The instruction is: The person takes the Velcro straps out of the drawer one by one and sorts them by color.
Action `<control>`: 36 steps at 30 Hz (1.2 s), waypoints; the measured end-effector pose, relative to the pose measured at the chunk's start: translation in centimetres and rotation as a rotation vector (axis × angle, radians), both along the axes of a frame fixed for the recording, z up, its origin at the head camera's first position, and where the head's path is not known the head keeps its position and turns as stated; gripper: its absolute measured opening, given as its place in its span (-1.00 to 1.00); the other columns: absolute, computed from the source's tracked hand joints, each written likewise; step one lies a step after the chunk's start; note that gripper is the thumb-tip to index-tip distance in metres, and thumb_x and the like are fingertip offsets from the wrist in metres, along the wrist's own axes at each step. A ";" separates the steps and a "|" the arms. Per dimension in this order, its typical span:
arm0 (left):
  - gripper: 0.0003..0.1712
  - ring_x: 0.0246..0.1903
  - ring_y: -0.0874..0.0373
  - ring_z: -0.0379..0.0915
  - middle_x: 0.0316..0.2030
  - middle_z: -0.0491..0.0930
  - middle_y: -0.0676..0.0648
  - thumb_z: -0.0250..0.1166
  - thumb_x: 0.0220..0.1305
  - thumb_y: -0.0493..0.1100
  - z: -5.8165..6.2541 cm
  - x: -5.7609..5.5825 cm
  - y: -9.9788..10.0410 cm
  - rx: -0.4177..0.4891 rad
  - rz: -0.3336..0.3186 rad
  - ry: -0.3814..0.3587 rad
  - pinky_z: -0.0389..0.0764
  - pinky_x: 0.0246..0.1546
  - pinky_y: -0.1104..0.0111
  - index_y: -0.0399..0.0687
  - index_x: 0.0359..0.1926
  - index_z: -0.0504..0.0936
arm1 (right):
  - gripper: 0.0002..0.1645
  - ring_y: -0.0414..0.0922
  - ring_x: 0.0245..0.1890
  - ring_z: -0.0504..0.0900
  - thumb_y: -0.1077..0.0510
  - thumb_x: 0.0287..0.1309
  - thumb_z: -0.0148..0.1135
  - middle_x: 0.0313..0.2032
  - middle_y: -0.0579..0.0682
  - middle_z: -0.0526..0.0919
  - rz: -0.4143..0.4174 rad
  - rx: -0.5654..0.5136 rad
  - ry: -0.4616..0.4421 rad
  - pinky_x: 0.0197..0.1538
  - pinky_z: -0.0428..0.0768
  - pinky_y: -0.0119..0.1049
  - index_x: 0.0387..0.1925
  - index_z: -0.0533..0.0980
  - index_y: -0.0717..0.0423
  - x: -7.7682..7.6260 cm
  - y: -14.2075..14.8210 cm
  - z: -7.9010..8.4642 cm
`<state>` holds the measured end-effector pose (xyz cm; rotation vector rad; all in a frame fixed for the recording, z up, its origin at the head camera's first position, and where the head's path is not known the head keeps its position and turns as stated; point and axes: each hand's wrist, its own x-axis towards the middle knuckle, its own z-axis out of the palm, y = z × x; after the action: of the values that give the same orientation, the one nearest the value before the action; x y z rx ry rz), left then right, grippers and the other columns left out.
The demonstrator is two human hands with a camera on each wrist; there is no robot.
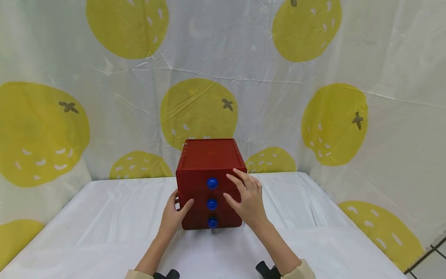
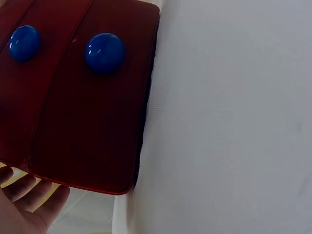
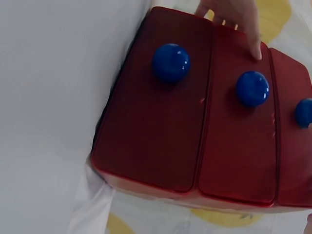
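Note:
A dark red box with three stacked drawers [image 1: 205, 155] stands on the white cloth, its front facing me. Each drawer front carries a round blue knob, the top knob [image 1: 212, 183] being closest to my right fingers. My left hand [image 1: 173, 217] holds the box's left side, thumb on the middle drawer front and fingers along the side wall; those fingers [image 2: 57, 200] show at the edge in the left wrist view. With fingers spread, my right hand [image 1: 251, 201] hovers at the upper right of the front, holding nothing. All drawers look closed.
A white cloth [image 1: 132, 217] covers the table under the box. Behind it hangs a pale curtain [image 1: 258, 116] printed with large yellow fruit. Dark straps [image 1: 268, 270] sit at both wrists, and floor tiles [image 1: 433, 263] show at the far right.

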<state>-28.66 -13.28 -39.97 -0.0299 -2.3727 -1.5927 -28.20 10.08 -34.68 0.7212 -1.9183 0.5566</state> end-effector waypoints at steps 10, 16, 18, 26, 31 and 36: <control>-0.13 0.17 -0.03 0.21 0.25 0.23 -0.09 0.20 0.10 0.24 -0.1 -0.2 0.5 0.041 0.008 0.043 0.43 0.08 0.05 0.01 0.33 0.09 | -0.32 -0.05 0.10 0.35 0.09 -0.17 0.42 0.16 0.02 0.37 0.029 0.032 -0.044 0.08 0.35 -0.02 0.08 0.42 -0.01 0.3 -1.3 0.3; -0.14 0.20 -0.04 0.19 0.26 0.22 -0.09 0.23 0.09 0.20 -0.1 -0.1 0.8 0.084 0.018 0.073 0.42 0.09 0.03 0.01 0.32 0.10 | -0.36 -0.06 0.06 0.40 0.09 -0.15 0.41 0.13 0.03 0.39 0.054 0.053 -0.044 0.05 0.45 -0.10 0.06 0.44 0.00 0.2 -2.1 0.5; -0.14 0.21 -0.04 0.19 0.26 0.22 -0.09 0.23 0.09 0.20 0.0 -0.1 0.9 0.087 0.019 0.079 0.43 0.09 0.02 0.02 0.32 0.10 | -0.38 -0.07 0.04 0.43 0.10 -0.15 0.41 0.11 0.03 0.41 0.067 0.041 -0.045 0.02 0.50 -0.14 0.05 0.45 0.01 0.1 -2.5 0.6; -0.14 0.22 -0.05 0.16 0.27 0.20 -0.09 0.24 0.09 0.18 0.2 0.1 1.1 0.107 0.006 0.070 0.39 0.11 0.00 0.02 0.32 0.10 | -0.41 -0.09 0.01 0.42 0.17 -0.14 0.42 0.04 0.04 0.42 0.123 0.012 -0.083 -0.10 0.60 -0.32 0.02 0.45 0.04 0.2 -3.1 0.3; -0.14 0.23 -0.04 0.15 0.28 0.19 -0.09 0.23 0.10 0.18 0.2 0.1 1.0 0.117 -0.010 0.066 0.39 0.12 0.01 0.02 0.32 0.08 | -0.42 -0.10 0.00 0.42 0.20 -0.12 0.40 0.01 0.04 0.42 0.163 0.009 -0.099 -0.08 0.59 -0.34 0.03 0.45 0.07 0.2 -3.3 0.2; -0.13 0.23 -0.05 0.14 0.28 0.19 -0.11 0.22 0.11 0.19 0.4 -0.2 0.7 0.107 -0.014 0.070 0.37 0.13 0.00 0.00 0.33 0.07 | -0.47 -0.12 -0.05 0.42 0.21 -0.08 0.36 -0.02 0.04 0.43 0.175 0.019 -0.094 -0.11 0.58 -0.39 0.01 0.45 0.08 -0.1 -3.8 0.5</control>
<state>-28.89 -12.59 -39.54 -0.0787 -2.2369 -1.6943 -28.26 6.33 -34.17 0.8946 -1.9609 0.6921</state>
